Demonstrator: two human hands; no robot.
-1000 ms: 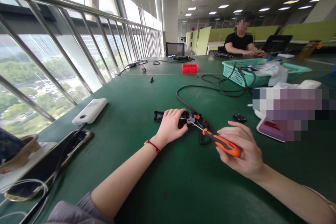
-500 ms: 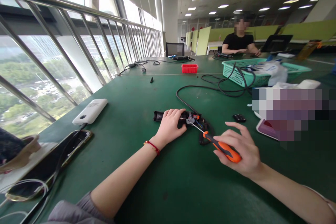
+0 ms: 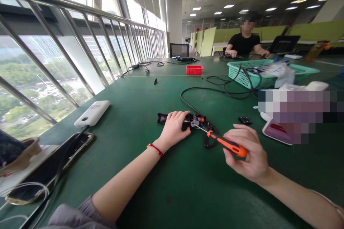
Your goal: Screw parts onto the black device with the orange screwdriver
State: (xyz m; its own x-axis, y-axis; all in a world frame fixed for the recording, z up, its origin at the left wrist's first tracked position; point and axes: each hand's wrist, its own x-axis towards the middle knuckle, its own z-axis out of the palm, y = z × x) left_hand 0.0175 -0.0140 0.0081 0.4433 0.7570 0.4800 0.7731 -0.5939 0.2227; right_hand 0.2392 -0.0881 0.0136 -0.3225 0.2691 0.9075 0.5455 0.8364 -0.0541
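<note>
– "Green table (image 3: 150, 175), metal railing (image 3: 67, 5) at left. Head view: what is held?"
– "One black device (image 3: 163, 118), on the table ahead of me, my left grip (image 3: 174, 127) curled over its middle. One screwdriver (image 3: 221, 139), pinched by the handle in my right grip (image 3: 247, 153)."
– "Handling and lie?"
– "Device probably rigid, its wires (image 3: 206, 125) fragile; best held mid-body. Lies left to right, opened end right; screwdriver slants, tip forward-left."

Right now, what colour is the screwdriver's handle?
The screwdriver's handle is orange and black, seen best in the head view.
</note>
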